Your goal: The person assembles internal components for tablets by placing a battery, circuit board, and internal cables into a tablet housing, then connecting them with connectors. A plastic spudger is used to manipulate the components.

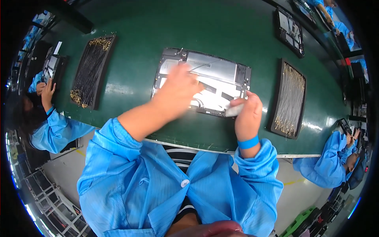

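An opened tablet-like device (215, 93) lies on the green bench in front of me, with a black frame, silver plates and white areas inside. Over its left part is my left hand (179, 89), fingers bent downward and smeared by motion. A thin dark cable (205, 64) runs across the silver plate from near those fingertips; whether they grip it is unclear. At the device's lower right corner, my right hand (250, 114) has its fingers closed around a small soft-looking white piece (233, 110), which touches the frame. A blue band circles my right wrist.
Dark trays of thin cables with gold-coloured ends stand at left (91, 71) and right (290, 98). Another opened device (290, 31) lies at the far right. Co-workers in blue work at the left (59, 130) and right (325, 162). The bench's front edge (189, 147) is close to me.
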Demonstrator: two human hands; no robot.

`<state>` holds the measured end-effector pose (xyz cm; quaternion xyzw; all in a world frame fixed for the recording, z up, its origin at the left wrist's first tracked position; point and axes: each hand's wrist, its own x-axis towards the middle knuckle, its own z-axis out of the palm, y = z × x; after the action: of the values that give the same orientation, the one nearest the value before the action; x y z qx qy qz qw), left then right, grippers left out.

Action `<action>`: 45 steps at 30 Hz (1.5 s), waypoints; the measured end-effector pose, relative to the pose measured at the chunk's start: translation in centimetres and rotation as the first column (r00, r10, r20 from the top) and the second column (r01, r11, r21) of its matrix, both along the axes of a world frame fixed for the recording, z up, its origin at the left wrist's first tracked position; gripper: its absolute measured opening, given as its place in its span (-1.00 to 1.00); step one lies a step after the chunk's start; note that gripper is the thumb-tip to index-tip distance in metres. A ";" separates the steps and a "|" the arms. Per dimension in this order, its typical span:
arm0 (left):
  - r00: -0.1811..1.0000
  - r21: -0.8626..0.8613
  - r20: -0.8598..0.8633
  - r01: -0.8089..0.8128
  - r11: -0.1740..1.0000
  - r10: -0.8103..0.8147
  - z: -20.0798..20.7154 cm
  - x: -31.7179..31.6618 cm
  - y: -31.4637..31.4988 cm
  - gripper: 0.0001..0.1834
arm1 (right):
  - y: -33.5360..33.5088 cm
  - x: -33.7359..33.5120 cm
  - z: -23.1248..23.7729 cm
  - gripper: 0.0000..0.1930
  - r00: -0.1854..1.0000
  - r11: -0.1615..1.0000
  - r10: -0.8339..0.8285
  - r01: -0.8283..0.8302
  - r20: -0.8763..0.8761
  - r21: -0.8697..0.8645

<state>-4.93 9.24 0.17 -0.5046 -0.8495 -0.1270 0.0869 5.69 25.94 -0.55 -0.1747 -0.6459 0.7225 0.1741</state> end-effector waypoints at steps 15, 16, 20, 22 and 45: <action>0.990 0.021 0.137 -0.038 0.999 0.035 -1.0 2.6 -1.2 -0.63 | 3.7 2.5 -0.2 -0.82 0.917 0.294 -0.352 -0.084 0.190 0.952; 0.991 0.024 0.135 -0.023 0.999 0.020 -1.0 2.0 -0.9 -0.63 | 3.5 2.2 -0.3 -0.84 0.933 0.228 -0.326 -0.081 0.154 0.970; 0.995 -0.084 0.025 -0.091 0.992 0.093 -1.1 -1.9 0.2 -0.64 | 3.6 2.1 -0.3 -0.87 0.918 0.176 -0.380 -0.049 0.114 0.983; 0.984 -0.087 -0.038 -0.177 0.980 0.175 -1.4 -4.7 0.8 -0.65 | 3.9 1.6 -0.4 -0.88 0.958 0.166 -0.257 -0.089 0.130 0.982; 0.734 -0.034 0.058 -0.676 0.737 0.676 -2.9 -12.2 1.2 -0.57 | 4.4 1.9 -1.8 -0.86 0.969 0.173 -0.248 0.031 0.013 0.984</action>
<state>-17.10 10.47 -2.72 -0.1578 -0.9778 -0.0992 0.0961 7.57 30.29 -2.32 -0.1429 -0.9503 0.1078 0.2547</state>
